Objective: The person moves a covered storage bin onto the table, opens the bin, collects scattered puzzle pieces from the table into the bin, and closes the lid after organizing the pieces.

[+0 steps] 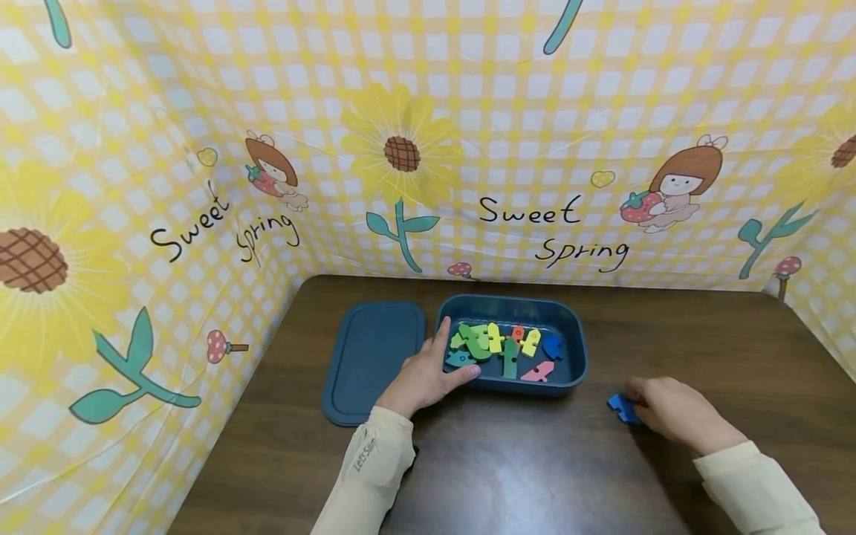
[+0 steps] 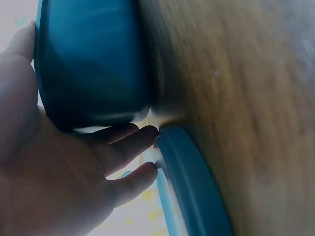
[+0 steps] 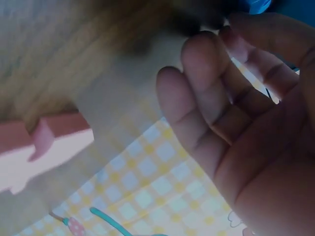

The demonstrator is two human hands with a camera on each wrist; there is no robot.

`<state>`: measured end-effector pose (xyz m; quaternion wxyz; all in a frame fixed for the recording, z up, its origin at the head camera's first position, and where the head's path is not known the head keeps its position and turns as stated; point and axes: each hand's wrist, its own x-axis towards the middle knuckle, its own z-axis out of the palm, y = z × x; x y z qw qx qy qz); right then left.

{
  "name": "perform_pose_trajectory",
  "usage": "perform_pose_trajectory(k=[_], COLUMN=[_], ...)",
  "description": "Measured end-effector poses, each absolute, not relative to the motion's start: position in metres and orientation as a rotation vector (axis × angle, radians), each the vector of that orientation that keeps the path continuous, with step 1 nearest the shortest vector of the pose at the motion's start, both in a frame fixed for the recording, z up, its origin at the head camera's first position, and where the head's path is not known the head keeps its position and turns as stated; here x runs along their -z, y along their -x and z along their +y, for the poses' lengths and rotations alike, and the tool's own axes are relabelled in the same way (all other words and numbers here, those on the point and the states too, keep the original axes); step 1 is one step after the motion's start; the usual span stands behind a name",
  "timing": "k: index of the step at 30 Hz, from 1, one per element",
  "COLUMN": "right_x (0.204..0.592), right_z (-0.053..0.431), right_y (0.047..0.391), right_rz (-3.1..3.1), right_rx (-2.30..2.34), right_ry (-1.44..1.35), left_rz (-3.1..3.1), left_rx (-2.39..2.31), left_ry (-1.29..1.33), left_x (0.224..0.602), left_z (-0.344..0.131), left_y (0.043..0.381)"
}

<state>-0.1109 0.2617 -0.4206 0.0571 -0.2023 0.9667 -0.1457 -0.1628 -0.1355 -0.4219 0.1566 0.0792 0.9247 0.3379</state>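
My right hand (image 1: 672,410) pinches a small blue notched piece (image 1: 623,409) low over the table, to the right of a dark blue box (image 1: 535,387). In the right wrist view, only a bit of bright blue (image 3: 258,5) shows past the fingertips. My left hand (image 1: 423,377) rests at the box's left end, its thumb on the front rim and index finger along the left rim. Seen from the left wrist, its fingers are spread and fairly straight against the box. Several colourful flat pieces lie inside, among them a green one (image 1: 510,358) and a pink one (image 1: 538,371).
A dark blue lid (image 1: 377,357) lies flat on the brown wooden table (image 1: 508,461), left of the box. Behind and to the sides hangs a yellow checked cloth (image 1: 535,134). A pink notched object (image 3: 49,142) shows at the right wrist view's left edge.
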Motion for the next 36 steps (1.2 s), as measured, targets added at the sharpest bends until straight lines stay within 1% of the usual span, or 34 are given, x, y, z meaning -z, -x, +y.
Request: perform_pose_trajectory(k=[7, 12, 21, 30, 36], right_x=[0.427, 0.432, 0.435, 0.425, 0.419], right_z=[0.259, 0.257, 0.251, 0.247, 0.244], right_y=[0.117, 0.119, 0.119, 0.114, 0.115], right_rz=[2.869, 2.837, 2.818, 2.843, 2.882], right_rx=[0.629, 0.675, 0.76, 0.854, 0.911], right_ry=[0.682, 0.676, 0.749, 0.639, 0.624], left_rz=[2.642, 2.646, 2.647, 2.651, 2.648], left_rx=[-0.971, -0.957, -0.946, -0.945, -0.94], left_ry=[-0.227, -0.218, -0.214, -0.223, -0.214], left_x=[0.42, 0.42, 0.422, 0.422, 0.422], left_z=[-0.136, -0.137, -0.137, -0.135, -0.134], left_y=[0.164, 0.164, 0.164, 0.163, 0.163])
